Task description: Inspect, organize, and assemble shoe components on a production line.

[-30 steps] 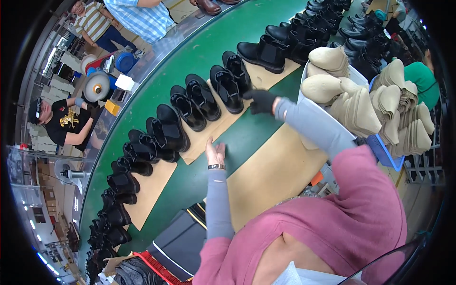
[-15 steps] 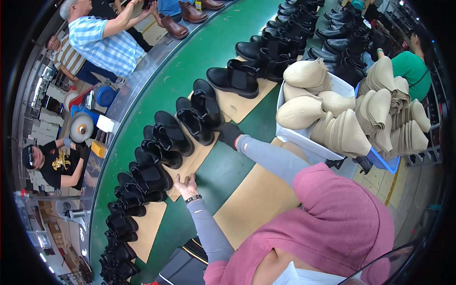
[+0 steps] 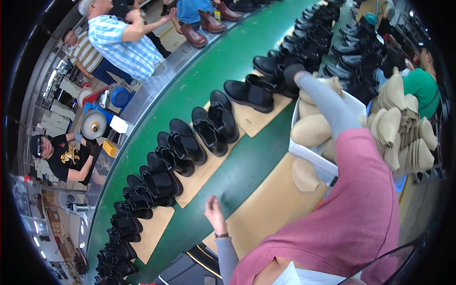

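Black ankle boots (image 3: 249, 92) stand in a long row on brown sheets (image 3: 190, 178) along the green tabletop (image 3: 247, 164). My right hand (image 3: 292, 75), in a dark glove, reaches out to the boots farther along the row, beside the white bin. Its fingers blend into the dark boots, so their hold is hidden. My bare left hand (image 3: 216, 216) hovers over the near side of the table, fingers loosely bent, holding nothing. A single beige moulded shoe insert (image 3: 305, 175) lies on a larger brown sheet (image 3: 261, 202) in front of me.
A white bin (image 3: 354, 107) of beige inserts stands at my right, with more stacked inserts (image 3: 413, 137) beyond it. More black boots (image 3: 356, 52) line the far right. Across the table are people and brown boots (image 3: 194, 35). A dark box (image 3: 187, 270) sits near my left forearm.
My right hand has moved away and to the right, toward the farther boots. My left hand has drawn back from the brown sheet by the boots. The single insert has come into fuller view.
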Action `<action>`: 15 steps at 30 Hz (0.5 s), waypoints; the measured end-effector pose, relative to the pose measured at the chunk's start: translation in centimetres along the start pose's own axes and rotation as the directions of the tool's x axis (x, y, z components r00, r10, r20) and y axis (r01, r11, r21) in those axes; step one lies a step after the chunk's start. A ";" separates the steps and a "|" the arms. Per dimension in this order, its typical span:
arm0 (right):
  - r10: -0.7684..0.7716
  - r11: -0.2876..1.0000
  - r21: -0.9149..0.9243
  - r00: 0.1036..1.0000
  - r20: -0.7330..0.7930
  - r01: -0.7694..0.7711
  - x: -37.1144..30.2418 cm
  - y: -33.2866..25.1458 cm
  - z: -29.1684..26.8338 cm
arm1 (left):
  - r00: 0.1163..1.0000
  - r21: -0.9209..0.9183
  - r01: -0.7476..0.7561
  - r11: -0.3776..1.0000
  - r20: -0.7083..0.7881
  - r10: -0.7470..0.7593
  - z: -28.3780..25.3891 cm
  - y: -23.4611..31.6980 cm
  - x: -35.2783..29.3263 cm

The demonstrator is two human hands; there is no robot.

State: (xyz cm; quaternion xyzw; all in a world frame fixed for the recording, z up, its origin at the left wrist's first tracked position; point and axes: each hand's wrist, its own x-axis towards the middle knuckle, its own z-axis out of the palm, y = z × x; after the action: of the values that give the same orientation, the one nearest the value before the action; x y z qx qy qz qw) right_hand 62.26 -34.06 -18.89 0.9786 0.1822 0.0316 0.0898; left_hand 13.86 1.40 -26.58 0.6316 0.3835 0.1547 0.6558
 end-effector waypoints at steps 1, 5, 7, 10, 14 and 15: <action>0.115 0.982 -0.154 0.992 0.050 -0.106 0.1 -1.2 0.7 | 0.999 0.048 -0.014 0.999 0.030 0.013 0.4 -0.7 -0.4; 0.040 0.995 0.096 0.991 -0.124 -0.029 2.1 -2.9 -0.7 | 0.987 0.210 -0.141 0.967 0.108 0.121 1.5 -0.3 -1.8; 0.040 0.995 0.099 0.988 -0.150 -0.026 2.7 -4.9 -0.9 | 0.981 0.242 -0.174 0.955 0.121 0.148 2.4 1.3 -2.1; -0.087 0.984 0.150 0.995 -0.049 0.093 3.6 -6.8 -1.7 | 0.971 0.268 -0.222 0.938 0.151 0.186 3.3 3.0 -2.2; -0.662 0.744 0.049 0.725 0.188 0.667 4.4 -6.0 -4.2 | 0.966 0.314 -0.222 0.923 0.201 0.164 2.9 4.2 -3.3; -0.348 0.936 0.188 0.871 0.347 0.299 2.8 -8.2 -5.8 | 0.971 0.318 -0.210 0.925 0.177 0.160 2.4 3.9 -3.8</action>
State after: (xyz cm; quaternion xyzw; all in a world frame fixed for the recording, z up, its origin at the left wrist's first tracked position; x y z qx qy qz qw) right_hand 61.49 -24.59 -14.61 0.9258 0.3246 -0.1829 0.0637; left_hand 14.16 -2.31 -21.90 0.7767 0.2930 0.1016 0.5483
